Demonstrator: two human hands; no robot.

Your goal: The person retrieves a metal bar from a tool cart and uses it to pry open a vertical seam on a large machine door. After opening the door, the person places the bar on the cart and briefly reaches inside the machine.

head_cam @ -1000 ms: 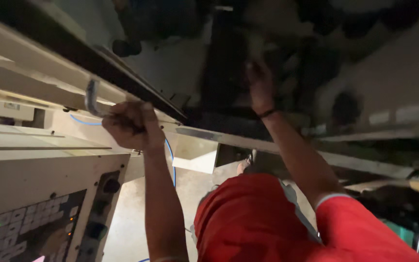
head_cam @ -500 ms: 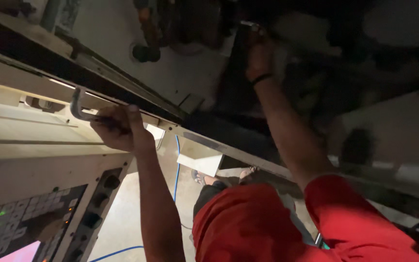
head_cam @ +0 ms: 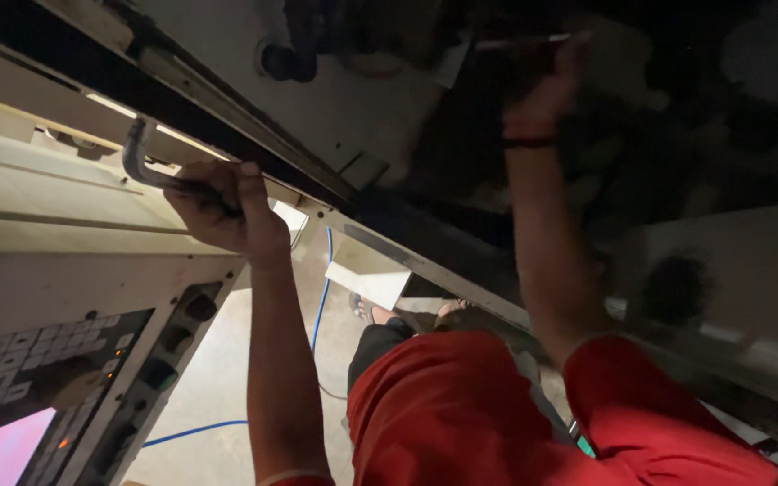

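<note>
**One hand on the door handle, the other deep in the dark machine**

The left hand (head_cam: pixel 222 211) is closed tightly around the metal handle (head_cam: pixel 141 162) of the cream sliding door (head_cam: pixel 65 202), fingers fully wrapped. The right hand (head_cam: pixel 547 85) reaches up into the dark inside of the machine; it seems to touch a thin pale bar (head_cam: pixel 520 42), but I cannot tell if the fingers are closed. The control panel (head_cam: pixel 65 378) is at lower left. If the door slides, I think it can catch the right arm
</note>
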